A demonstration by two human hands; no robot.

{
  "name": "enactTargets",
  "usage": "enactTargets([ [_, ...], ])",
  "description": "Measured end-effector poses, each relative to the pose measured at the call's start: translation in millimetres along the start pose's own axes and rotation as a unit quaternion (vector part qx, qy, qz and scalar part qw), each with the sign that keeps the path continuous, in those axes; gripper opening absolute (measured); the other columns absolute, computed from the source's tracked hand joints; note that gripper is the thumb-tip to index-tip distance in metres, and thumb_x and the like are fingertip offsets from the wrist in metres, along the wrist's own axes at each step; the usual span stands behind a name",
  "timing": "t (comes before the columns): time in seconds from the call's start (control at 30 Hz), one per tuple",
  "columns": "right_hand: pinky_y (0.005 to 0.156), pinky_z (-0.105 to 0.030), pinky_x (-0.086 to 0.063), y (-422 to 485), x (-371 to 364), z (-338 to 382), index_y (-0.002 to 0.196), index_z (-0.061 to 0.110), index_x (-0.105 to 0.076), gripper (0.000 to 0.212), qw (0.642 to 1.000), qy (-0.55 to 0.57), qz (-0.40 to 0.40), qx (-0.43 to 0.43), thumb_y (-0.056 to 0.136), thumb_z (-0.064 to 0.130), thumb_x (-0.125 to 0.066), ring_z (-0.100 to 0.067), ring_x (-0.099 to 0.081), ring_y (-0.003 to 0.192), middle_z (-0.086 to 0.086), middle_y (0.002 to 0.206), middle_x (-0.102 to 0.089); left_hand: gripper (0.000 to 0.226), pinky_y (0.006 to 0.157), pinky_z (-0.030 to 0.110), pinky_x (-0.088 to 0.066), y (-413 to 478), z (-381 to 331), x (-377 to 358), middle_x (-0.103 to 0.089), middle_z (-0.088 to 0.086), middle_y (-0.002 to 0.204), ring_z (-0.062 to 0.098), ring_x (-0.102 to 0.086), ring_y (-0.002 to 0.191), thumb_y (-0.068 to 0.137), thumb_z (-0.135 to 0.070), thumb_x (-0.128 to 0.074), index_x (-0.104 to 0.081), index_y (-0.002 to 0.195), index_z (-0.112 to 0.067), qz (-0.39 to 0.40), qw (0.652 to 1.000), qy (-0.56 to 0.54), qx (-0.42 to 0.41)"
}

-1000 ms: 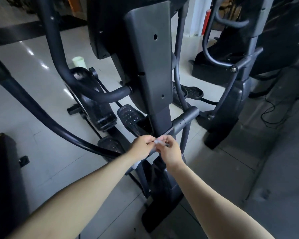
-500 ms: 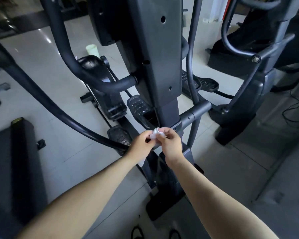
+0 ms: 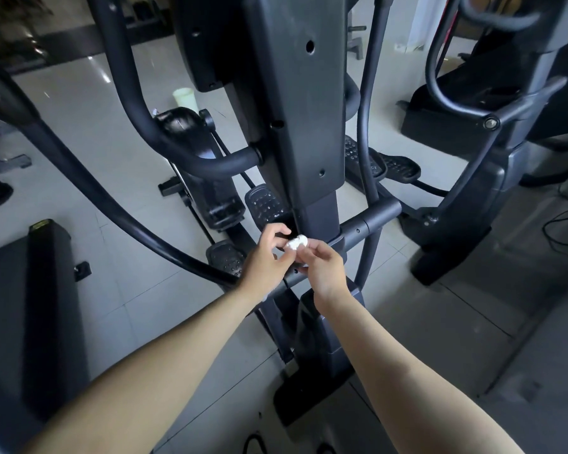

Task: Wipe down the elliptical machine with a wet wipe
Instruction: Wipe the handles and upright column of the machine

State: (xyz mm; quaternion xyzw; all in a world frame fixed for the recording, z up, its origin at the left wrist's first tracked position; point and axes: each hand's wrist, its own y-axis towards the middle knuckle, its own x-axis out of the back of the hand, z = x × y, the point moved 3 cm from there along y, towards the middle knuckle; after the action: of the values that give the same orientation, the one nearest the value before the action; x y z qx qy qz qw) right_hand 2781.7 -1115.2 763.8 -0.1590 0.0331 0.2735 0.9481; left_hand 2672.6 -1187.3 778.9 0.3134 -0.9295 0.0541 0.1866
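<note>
both hands [image 3: 265, 258] [image 3: 326, 268] pinch wipe [image 3: 296, 242] beside elliptical post [image 3: 320, 213].

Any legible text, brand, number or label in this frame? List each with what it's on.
No readable text anywhere.
elliptical machine: plain dark panel with screw holes only, no brand showing.
yellowish patch atop the black block at left: possibly a label, too blurred to read.
wet wipe, pinched between left hand and right hand: no print visible.
</note>
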Motion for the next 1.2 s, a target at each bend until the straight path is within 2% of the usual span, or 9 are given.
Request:
enactTargets([
  [0.17, 0.1, -0.034, -0.05, 8, 5, 9, 0.095, 0.018, -0.081, 0.024, 0.999, -0.003, 0.045, -0.016, 0.093, 0.007, -0.059, -0.017, -0.069, 0.101, -0.005, 0.102, -0.078, 0.012, 0.084, 0.03, -0.053, 10, -1, 0, -0.072, -0.01, 0.097, 0.011, -0.068, 0.092, 0.099, -0.018, -0.062, -0.064, 0.096, -0.029, -0.021, 1.0, -0.001, -0.009],
  [0.3, 0.095, -0.02, -0.047, 21, 24, 13, 0.123, 0.026, -0.069, 0.036, 0.992, -0.09, -0.093, 0.007, 0.097, 0.009, -0.051, -0.014, -0.062, 0.115, 0.005, 0.127, -0.066, 0.005, 0.052, 0.014, -0.037, 25, -13, -3, -0.064, -0.014, 0.076, 0.004, -0.054, 0.056, 0.095, -0.018, -0.069, -0.067, 0.09, -0.018, -0.133, 0.991, 0.004, -0.01],
  [0.47, 0.102, -0.032, -0.046, 24, 32, 15, 0.14, 0.026, -0.053, 0.046, 0.977, -0.198, -0.076, 0.022, 0.098, 0.009, -0.048, -0.022, -0.057, 0.119, -0.001, 0.137, -0.056, 0.001, 0.083, 0.035, -0.056, 45, -18, -22, -0.068, -0.017, 0.101, -0.001, -0.066, 0.09, 0.086, -0.033, -0.071, -0.071, 0.085, -0.035, -0.129, 0.99, 0.023, -0.048],
  [0.6, 0.083, -0.02, -0.045, 24, 38, 8, 0.145, 0.028, -0.049, 0.051, 0.973, -0.221, -0.064, 0.002, 0.098, 0.007, -0.046, -0.021, -0.061, 0.103, -0.003, 0.129, -0.062, 0.006, 0.07, 0.035, -0.053, 44, -8, -30, -0.061, -0.018, 0.099, 0.009, -0.065, 0.085, 0.087, -0.032, -0.07, -0.071, 0.083, -0.036, -0.111, 0.981, 0.157, -0.032],
  [0.67, 0.063, -0.005, -0.041, 23, 40, 4, 0.144, 0.028, -0.05, 0.052, 0.971, -0.231, -0.059, -0.008, 0.097, 0.006, -0.046, -0.016, -0.06, 0.088, -0.003, 0.12, -0.065, 0.005, 0.07, 0.034, -0.053, 41, 1, -36, -0.062, -0.017, 0.099, 0.011, -0.066, 0.086, 0.087, -0.032, -0.069, -0.072, 0.084, -0.034, -0.095, 0.977, 0.191, -0.011],
  [0.73, 0.057, -0.004, -0.04, 22, 41, 2, 0.143, 0.028, -0.051, 0.053, 0.969, -0.242, -0.053, -0.01, 0.096, 0.004, -0.045, -0.014, -0.059, 0.084, -0.003, 0.118, -0.065, 0.006, 0.073, 0.034, -0.054, 37, 9, -42, -0.065, -0.017, 0.1, 0.009, -0.067, 0.09, 0.088, -0.04, -0.069, -0.072, 0.086, -0.036, -0.067, 0.976, 0.208, 0.011],
  [0.9, 0.076, -0.019, -0.042, 26, 42, 0, 0.144, 0.028, -0.051, 0.055, 0.968, -0.246, -0.049, -0.017, 0.095, 0.006, -0.046, -0.021, -0.062, 0.101, -0.005, 0.13, -0.065, 0.01, 0.079, 0.032, -0.055, 32, 17, -40, -0.068, -0.018, 0.1, 0.003, -0.065, 0.093, 0.086, -0.046, -0.066, -0.073, 0.088, -0.04, -0.039, 0.981, 0.183, 0.043],
  [1.07, 0.061, -0.007, -0.04, 24, 43, -3, 0.146, 0.03, -0.05, 0.057, 0.969, -0.242, -0.043, -0.011, 0.096, 0.004, -0.046, -0.014, -0.058, 0.088, -0.002, 0.13, -0.063, 0.011, 0.07, 0.018, -0.046, 35, 12, -16, -0.069, -0.013, 0.097, 0.003, -0.064, 0.082, 0.096, -0.023, -0.065, -0.07, 0.093, -0.031, -0.135, 0.983, 0.126, 0.002],
  [1.2, 0.086, -0.017, -0.039, 24, 46, -7, 0.144, 0.033, -0.051, 0.058, 0.971, -0.237, -0.03, -0.008, 0.095, 0.003, -0.045, -0.016, -0.058, 0.104, 0.003, 0.144, -0.057, 0.009, 0.071, 0.03, -0.05, 40, 18, -24, -0.07, -0.012, 0.088, 0.01, -0.064, 0.082, 0.096, -0.031, -0.061, -0.063, 0.088, -0.034, -0.096, 0.982, 0.161, 0.027],
])
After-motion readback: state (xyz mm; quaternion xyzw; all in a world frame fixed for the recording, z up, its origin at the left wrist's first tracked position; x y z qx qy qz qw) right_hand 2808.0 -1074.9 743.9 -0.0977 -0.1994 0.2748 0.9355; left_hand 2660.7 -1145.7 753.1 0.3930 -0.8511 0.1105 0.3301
